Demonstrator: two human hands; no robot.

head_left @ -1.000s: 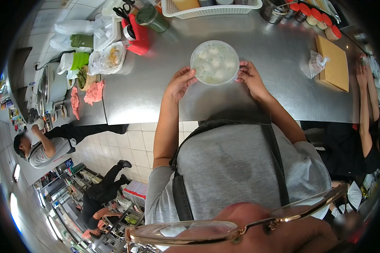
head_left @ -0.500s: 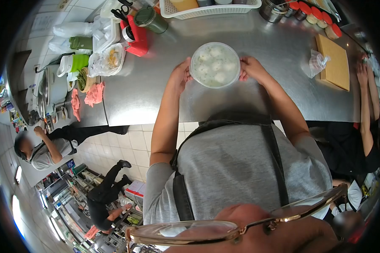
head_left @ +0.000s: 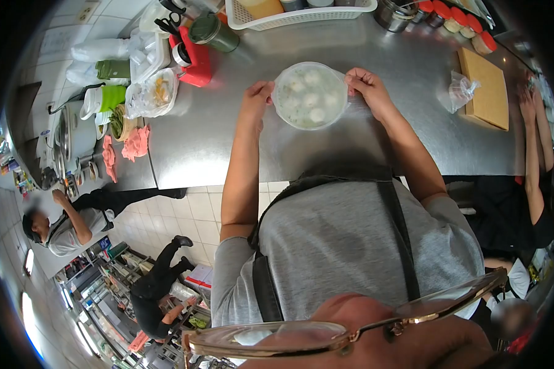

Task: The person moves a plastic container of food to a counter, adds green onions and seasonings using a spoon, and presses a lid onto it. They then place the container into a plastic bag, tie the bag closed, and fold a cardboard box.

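A round clear container [head_left: 309, 96] with pale balls in a cloudy liquid and green bits stands over the steel counter [head_left: 326, 150]. At its left rim my left hand [head_left: 258, 101] is closed, with the fingertips partly hidden behind the wall. My right hand [head_left: 367, 89] pinches the container's right edge between thumb and fingers. Whether the container's base touches the counter cannot be made out.
A white basket [head_left: 301, 18] lies beyond the container. Left are a red holder [head_left: 195, 58] with scissors, a green-lidded cup [head_left: 214, 32] and pink cloths [head_left: 136, 142]. A cardboard box [head_left: 483, 89] and plastic bag [head_left: 460, 92] lie right. Other people stand at both sides.
Both hands have shifted their grip on the container's sides, the right one now higher at the rim. The balls have moved in the liquid. A person in the background has moved slightly.
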